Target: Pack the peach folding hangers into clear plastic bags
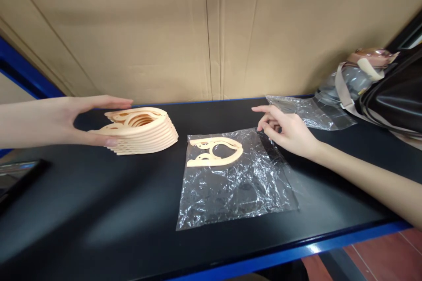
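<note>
At the left, a neat stack of cream folding hangers (150,134) lies on the black table. My left hand (89,118) reaches round its left end, thumb on the near side and fingers beyond the far side, spread apart. Whether it touches the stack firmly I cannot tell. One folded hanger (235,156) lies on a clear plastic bag (237,193) in the middle. Over the bag's far right corner is my right hand (285,129), index finger stretched and other fingers loosely bent, with nothing visible in it.
Another clear bag (313,112) lies at the back right, by a transparent bottle with a strap (356,79) and a black bag (395,92). Cardboard (148,30) stands behind the table. A dark flat device (20,175) sits at the left edge.
</note>
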`<action>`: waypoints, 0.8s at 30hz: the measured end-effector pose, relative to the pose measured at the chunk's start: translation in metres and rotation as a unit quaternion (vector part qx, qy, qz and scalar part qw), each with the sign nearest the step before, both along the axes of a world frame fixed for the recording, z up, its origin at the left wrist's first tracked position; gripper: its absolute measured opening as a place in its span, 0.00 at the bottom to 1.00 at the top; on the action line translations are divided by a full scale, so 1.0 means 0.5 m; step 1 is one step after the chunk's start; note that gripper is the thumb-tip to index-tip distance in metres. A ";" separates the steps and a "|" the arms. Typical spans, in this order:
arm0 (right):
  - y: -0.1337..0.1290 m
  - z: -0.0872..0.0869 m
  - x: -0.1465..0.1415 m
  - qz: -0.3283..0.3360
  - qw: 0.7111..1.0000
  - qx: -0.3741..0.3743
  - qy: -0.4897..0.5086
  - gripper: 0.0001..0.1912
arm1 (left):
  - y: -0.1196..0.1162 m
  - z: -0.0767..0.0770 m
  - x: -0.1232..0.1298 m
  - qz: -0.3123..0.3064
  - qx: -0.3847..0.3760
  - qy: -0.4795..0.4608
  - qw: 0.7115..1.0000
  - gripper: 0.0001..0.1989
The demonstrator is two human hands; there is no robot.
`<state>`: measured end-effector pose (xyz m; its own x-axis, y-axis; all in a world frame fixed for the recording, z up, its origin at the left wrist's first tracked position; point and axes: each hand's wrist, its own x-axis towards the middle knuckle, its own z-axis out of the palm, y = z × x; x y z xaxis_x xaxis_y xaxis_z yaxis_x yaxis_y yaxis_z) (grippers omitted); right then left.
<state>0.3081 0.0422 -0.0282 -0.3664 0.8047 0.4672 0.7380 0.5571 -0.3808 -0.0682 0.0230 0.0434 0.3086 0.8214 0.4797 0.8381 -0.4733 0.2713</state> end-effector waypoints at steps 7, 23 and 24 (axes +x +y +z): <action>-0.001 -0.001 0.000 0.002 1.000 0.018 -0.004 0.21 | 0.071 0.017 -0.088 0.032 -0.079 0.081 0.993 0.48; -0.019 0.001 -0.011 0.021 0.998 0.048 0.019 0.18 | 0.055 0.052 -0.050 -0.008 -0.054 0.070 0.996 0.42; -0.024 0.002 -0.013 0.029 0.997 0.054 0.035 0.18 | 0.043 0.044 -0.024 -0.035 -0.030 0.050 0.998 0.42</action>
<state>0.3014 0.0302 -0.0272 -0.3744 0.7265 0.5762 0.6764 0.6391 -0.3661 -0.0804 0.0446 0.0656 0.4095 0.8228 0.3941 0.8283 -0.5164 0.2173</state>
